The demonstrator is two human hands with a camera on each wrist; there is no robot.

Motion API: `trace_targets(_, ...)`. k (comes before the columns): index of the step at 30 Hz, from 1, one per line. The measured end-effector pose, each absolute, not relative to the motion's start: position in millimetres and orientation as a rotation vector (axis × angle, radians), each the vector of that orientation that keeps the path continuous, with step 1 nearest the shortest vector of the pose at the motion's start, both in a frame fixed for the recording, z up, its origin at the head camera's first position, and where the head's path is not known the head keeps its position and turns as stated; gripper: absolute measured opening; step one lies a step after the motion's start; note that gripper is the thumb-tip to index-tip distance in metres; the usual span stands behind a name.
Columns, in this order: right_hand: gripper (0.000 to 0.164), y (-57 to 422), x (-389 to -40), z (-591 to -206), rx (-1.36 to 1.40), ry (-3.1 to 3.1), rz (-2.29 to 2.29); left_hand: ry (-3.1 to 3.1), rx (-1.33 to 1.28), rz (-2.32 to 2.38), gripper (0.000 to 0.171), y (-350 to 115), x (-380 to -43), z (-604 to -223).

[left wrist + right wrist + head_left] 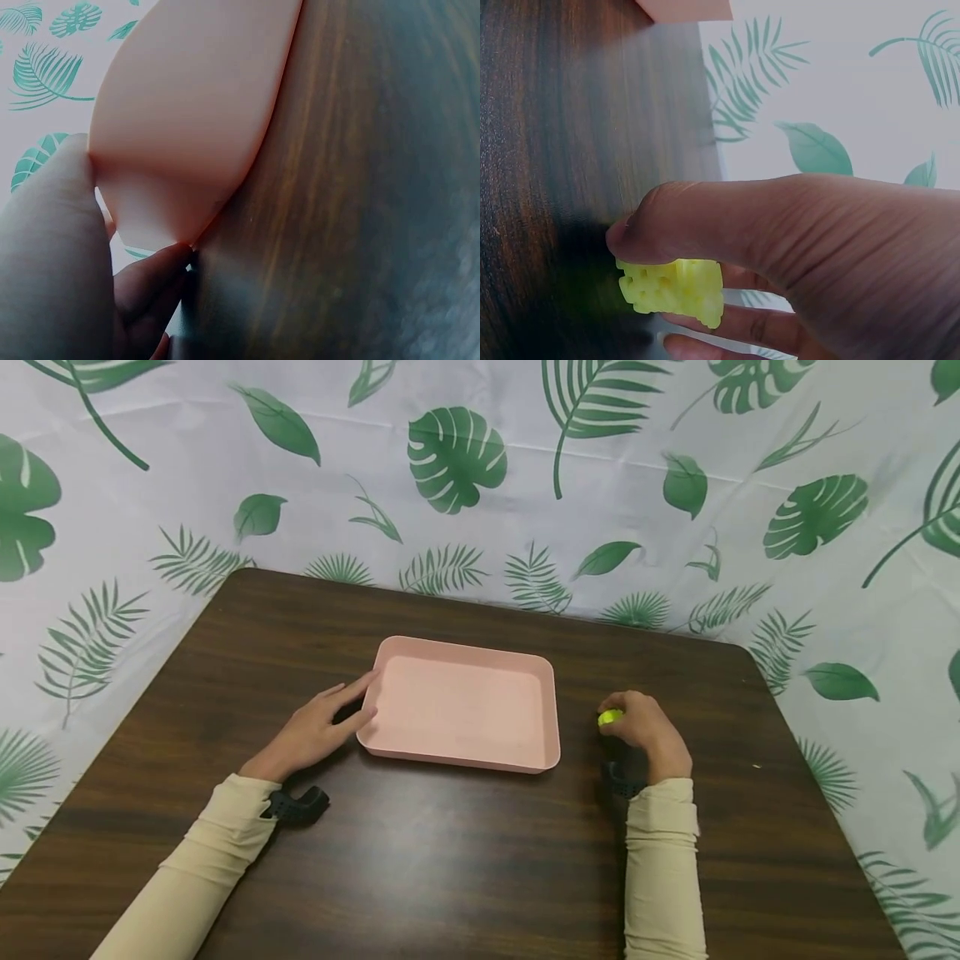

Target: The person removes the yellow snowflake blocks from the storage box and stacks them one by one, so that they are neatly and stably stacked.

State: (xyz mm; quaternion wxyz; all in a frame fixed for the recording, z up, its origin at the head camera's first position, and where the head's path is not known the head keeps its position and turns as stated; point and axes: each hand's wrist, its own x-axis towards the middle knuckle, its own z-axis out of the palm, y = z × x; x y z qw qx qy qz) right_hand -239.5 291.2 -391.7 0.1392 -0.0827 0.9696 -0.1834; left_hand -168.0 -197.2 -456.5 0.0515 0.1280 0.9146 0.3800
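A shallow pink tray (461, 763) with rounded corners sits on the dark wooden table. At its left end, my left hand (309, 739) touches the rim with spread, fairly straight fingertips; the left wrist view shows the thumb and fingers against the tray wall (187, 112). To the right of the tray, my right hand (643, 727) pinches a small bright yellow-green block (610, 717) between thumb and fingers. Seen from the right wrist, this block (671, 291) has a pitted, bumpy surface, and the thumb covers its upper part.
The dark wood-grain table (405, 877) has rounded far corners. Behind it hangs a white cloth (517, 510) printed with green leaves. A black wrist mount (298, 807) sticks out below the left sleeve, and another black mount (621, 781) is at the right wrist.
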Motion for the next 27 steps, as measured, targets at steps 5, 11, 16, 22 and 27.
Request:
trace_targets(5,0.033,292.3,-234.3,-390.6,-0.229,2.795,-0.540,2.778,0.399,1.157,0.066,-197.7,-166.3,-457.4)
trace_targets(11,0.035,295.3,-228.2,-387.5,-0.212,2.800,-0.532,2.765,0.401,1.175,0.065,-195.3,-163.1,-462.1)
trace_targets(16,0.035,294.2,-225.7,-386.7,-0.212,2.801,-0.548,2.769,0.388,1.168,0.065,-195.5,-162.0,-458.1)
trace_targets(22,0.051,287.9,-219.1,-381.6,-0.237,2.879,-0.481,2.764,0.402,1.158,0.066,-193.6,-165.5,-459.4)
trace_targets(27,0.047,256.7,-210.1,-383.4,-0.301,3.111,-0.651,2.765,0.405,1.156,0.067,-193.6,-168.0,-463.3)
